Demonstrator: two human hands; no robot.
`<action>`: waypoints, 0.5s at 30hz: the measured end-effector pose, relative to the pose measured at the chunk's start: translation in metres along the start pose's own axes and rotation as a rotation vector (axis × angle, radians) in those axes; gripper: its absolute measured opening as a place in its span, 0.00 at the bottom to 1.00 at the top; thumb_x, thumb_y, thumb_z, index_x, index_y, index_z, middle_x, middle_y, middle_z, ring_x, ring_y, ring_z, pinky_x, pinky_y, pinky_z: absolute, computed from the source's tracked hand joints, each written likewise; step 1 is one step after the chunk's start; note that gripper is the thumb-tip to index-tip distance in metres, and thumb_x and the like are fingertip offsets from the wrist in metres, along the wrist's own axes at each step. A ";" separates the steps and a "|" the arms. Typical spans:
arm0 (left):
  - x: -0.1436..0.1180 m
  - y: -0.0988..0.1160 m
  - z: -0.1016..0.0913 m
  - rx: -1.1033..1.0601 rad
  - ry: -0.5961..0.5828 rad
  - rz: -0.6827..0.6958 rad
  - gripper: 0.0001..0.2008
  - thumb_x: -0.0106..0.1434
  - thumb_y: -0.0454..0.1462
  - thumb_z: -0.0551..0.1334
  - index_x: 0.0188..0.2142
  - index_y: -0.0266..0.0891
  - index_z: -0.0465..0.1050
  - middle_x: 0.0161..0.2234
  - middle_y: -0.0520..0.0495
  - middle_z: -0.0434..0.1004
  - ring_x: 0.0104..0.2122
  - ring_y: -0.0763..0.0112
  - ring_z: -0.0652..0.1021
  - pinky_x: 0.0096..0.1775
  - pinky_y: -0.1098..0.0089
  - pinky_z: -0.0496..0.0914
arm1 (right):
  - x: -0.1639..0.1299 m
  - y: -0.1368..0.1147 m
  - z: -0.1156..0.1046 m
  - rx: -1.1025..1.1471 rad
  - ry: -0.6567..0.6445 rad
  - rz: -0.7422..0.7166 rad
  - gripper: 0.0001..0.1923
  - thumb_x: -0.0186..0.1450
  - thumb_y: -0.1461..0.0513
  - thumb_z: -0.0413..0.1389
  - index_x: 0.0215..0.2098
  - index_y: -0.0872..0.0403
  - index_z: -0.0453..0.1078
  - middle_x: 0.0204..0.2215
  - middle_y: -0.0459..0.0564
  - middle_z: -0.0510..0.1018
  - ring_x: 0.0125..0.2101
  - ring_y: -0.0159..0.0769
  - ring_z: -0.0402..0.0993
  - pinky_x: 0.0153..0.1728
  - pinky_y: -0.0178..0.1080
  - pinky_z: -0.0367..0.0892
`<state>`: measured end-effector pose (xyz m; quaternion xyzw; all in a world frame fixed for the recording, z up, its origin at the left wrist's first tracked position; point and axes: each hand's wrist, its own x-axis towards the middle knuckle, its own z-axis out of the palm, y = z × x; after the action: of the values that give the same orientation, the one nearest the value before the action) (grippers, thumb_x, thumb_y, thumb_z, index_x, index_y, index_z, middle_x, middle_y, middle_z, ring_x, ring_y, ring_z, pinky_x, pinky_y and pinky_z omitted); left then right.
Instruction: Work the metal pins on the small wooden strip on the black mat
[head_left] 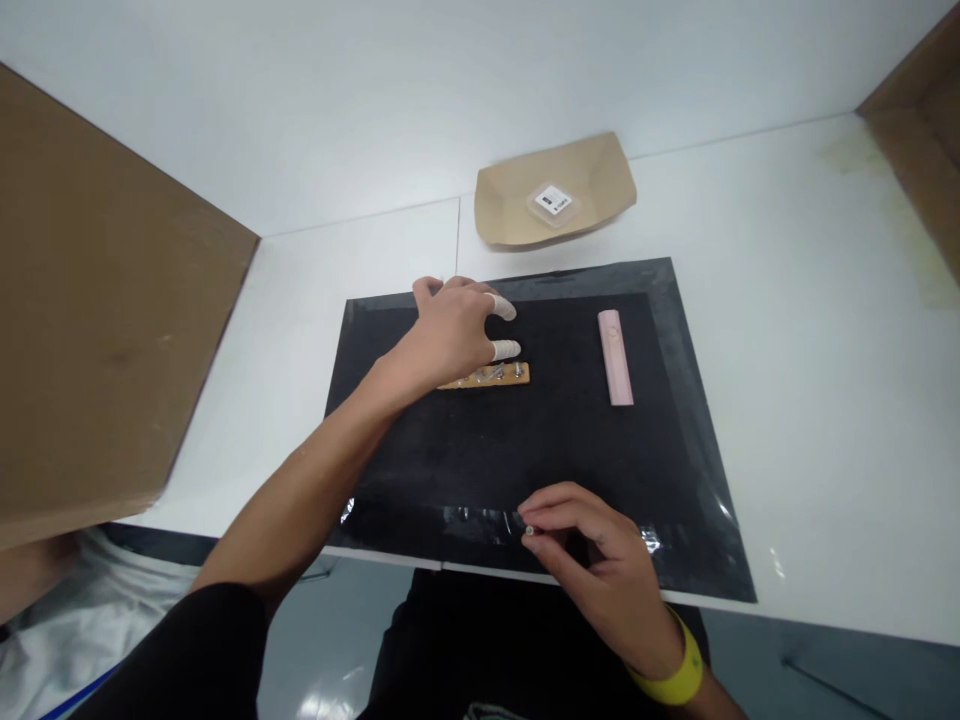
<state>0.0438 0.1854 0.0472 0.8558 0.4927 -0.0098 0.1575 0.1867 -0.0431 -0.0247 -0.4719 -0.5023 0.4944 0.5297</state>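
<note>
My left hand is over the far middle of the black mat, its fingers apart and nothing visible between them. White finger cots cover two of its fingertips. Just below those tips lies a narrow wooden strip with several small shiny metal pieces on it; my hand and wrist hide its left end. Near the mat's front edge, my right hand pinches a tiny piece with a round, pale end between thumb and fingertips. Its exact kind is too small to tell. A pink, bar-shaped object lies on the mat's right side.
The black mat has a clear glossy border and lies on a white table. Behind it stands a cardboard tray holding a small clear labelled box. A brown panel rises at left. Another person's clothing shows at lower left.
</note>
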 end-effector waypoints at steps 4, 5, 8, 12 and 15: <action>0.003 0.000 -0.007 -0.028 -0.094 0.005 0.10 0.67 0.43 0.66 0.44 0.46 0.84 0.54 0.45 0.85 0.57 0.50 0.77 0.61 0.47 0.53 | 0.001 -0.001 0.000 0.003 -0.005 -0.008 0.05 0.68 0.67 0.65 0.38 0.50 0.79 0.38 0.48 0.84 0.35 0.33 0.84 0.31 0.31 0.78; 0.005 0.000 -0.009 -0.023 -0.131 0.012 0.10 0.69 0.42 0.64 0.41 0.46 0.84 0.53 0.46 0.85 0.54 0.52 0.78 0.60 0.47 0.54 | 0.001 -0.001 0.000 0.005 -0.007 -0.008 0.05 0.68 0.67 0.65 0.38 0.50 0.79 0.38 0.48 0.84 0.35 0.33 0.84 0.31 0.31 0.78; 0.013 -0.006 -0.014 0.014 -0.250 0.101 0.15 0.69 0.38 0.57 0.42 0.48 0.85 0.54 0.47 0.84 0.55 0.52 0.78 0.60 0.46 0.55 | 0.001 0.000 0.000 0.011 -0.008 -0.009 0.05 0.68 0.67 0.65 0.39 0.50 0.79 0.39 0.48 0.84 0.35 0.32 0.84 0.31 0.30 0.78; 0.022 -0.019 -0.020 -0.006 -0.324 0.348 0.20 0.65 0.39 0.59 0.54 0.53 0.81 0.69 0.53 0.70 0.69 0.51 0.61 0.66 0.45 0.49 | 0.001 0.000 0.001 0.018 -0.006 -0.006 0.06 0.68 0.67 0.65 0.39 0.49 0.79 0.39 0.46 0.84 0.35 0.30 0.83 0.31 0.29 0.77; 0.027 -0.031 -0.020 0.009 -0.236 0.323 0.22 0.60 0.41 0.64 0.54 0.50 0.79 0.69 0.53 0.69 0.66 0.53 0.58 0.69 0.43 0.48 | 0.001 0.000 0.000 0.018 -0.006 0.000 0.06 0.68 0.67 0.65 0.39 0.48 0.79 0.39 0.46 0.84 0.35 0.30 0.83 0.31 0.29 0.77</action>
<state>0.0283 0.2279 0.0534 0.9173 0.3271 -0.0869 0.2097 0.1863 -0.0421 -0.0245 -0.4656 -0.4997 0.5003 0.5322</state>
